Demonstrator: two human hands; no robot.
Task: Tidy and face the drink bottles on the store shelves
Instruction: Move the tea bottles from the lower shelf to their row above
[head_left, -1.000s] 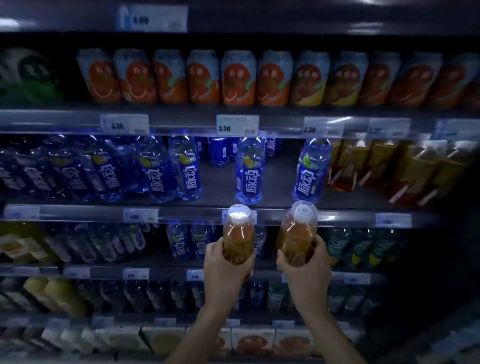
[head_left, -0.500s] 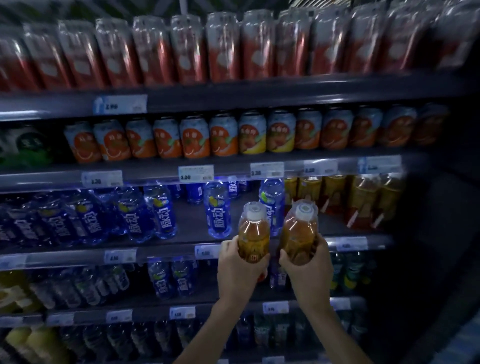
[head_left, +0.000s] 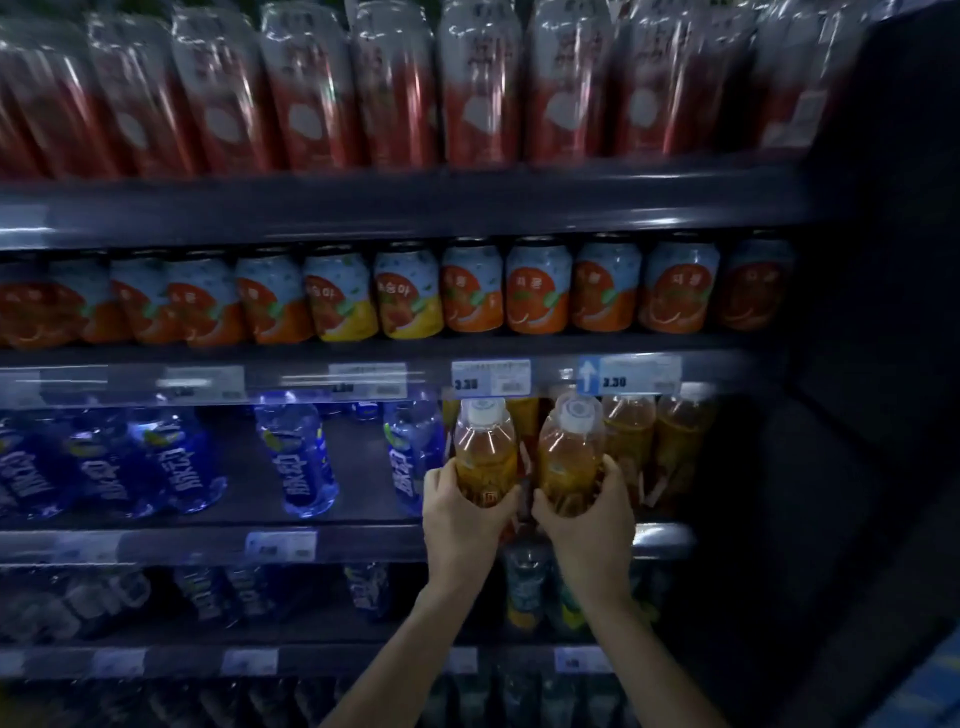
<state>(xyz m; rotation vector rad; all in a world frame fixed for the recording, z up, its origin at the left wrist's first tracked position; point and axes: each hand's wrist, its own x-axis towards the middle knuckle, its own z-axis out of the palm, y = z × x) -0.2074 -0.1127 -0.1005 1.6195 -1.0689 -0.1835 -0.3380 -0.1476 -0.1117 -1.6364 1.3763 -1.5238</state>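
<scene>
My left hand (head_left: 460, 512) grips the lower half of an amber tea bottle with a white cap (head_left: 485, 447). Beside it, my right hand (head_left: 589, 517) grips a second amber tea bottle (head_left: 569, 452), also white-capped. Both bottles stand upright and close together at the front of the shelf (head_left: 363, 543) that carries the blue bottles, just left of a row of matching amber bottles (head_left: 654, 441). Whether their bases touch the shelf is hidden by my hands.
Blue-labelled bottles (head_left: 304, 457) stand with gaps on the same shelf to the left. Orange fruit cans (head_left: 472, 288) fill the shelf above, red cans (head_left: 395, 88) the top one. Darker bottles (head_left: 524, 587) sit below. A dark side panel (head_left: 857, 364) closes the right end.
Both hands have carried the two amber bottles up and to the right, from below the blue-bottle shelf to its front edge beside the amber row. The view has tilted upward.
</scene>
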